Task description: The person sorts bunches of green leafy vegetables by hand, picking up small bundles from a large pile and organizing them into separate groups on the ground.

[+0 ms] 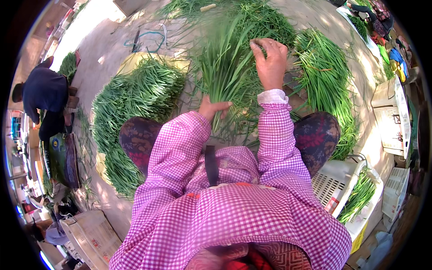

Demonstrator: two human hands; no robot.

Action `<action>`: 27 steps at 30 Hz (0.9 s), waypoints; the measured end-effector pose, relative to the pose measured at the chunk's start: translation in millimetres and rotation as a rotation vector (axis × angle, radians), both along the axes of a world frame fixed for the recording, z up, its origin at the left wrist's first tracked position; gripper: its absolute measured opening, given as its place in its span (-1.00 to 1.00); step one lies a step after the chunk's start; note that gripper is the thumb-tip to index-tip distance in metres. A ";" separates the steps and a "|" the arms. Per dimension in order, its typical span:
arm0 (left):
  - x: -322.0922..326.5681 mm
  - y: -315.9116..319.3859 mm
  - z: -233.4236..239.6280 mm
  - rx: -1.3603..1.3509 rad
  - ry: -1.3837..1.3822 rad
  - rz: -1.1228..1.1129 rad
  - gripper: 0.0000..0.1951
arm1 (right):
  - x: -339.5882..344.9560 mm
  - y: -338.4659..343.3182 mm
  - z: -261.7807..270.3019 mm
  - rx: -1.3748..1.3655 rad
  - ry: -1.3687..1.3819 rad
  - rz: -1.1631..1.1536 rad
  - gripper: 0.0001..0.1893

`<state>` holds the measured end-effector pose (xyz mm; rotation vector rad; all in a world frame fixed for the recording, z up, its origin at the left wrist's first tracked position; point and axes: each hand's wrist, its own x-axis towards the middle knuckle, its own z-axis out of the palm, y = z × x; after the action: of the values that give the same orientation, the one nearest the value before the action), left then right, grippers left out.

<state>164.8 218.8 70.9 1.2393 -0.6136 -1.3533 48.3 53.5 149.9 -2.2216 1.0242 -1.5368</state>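
My left hand grips the lower stalks of a bunch of long green leaves, which look like garlic chives and fan out away from me. To the right of the bunch's upper leaves, my right hand is raised with its fingers bent and thumb near the fingertips; whether it pinches a leaf cannot be told. A thick stack of stalks with aligned cut ends lies on yellow sheeting at my left. On my right is a long heap of leaves. Loose leaves spread over the ground beyond and under my hands.
White plastic crates stand at the right, one holding green stalks, others farther off. Another crate is at the lower left. A person in dark clothes bends at the left. Blue cord lies on the ground beyond the stack.
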 end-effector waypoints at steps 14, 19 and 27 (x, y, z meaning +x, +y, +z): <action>1.7 7.4 2.5 -0.128 0.176 -0.078 -0.86 | -19.7 -12.5 2.5 0.655 -0.861 0.255 -0.95; 3.2 3.3 -6.4 -0.021 0.097 -0.012 -0.82 | -19.2 -6.6 12.8 0.586 -0.676 0.288 -0.94; 4.7 0.4 -10.0 0.115 -0.031 0.121 -0.77 | 7.9 31.7 17.8 0.691 -0.075 0.636 -0.82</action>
<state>169.6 219.2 60.9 1.3709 -0.4797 -1.2847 56.2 85.2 167.7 -1.7264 0.5962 -0.8129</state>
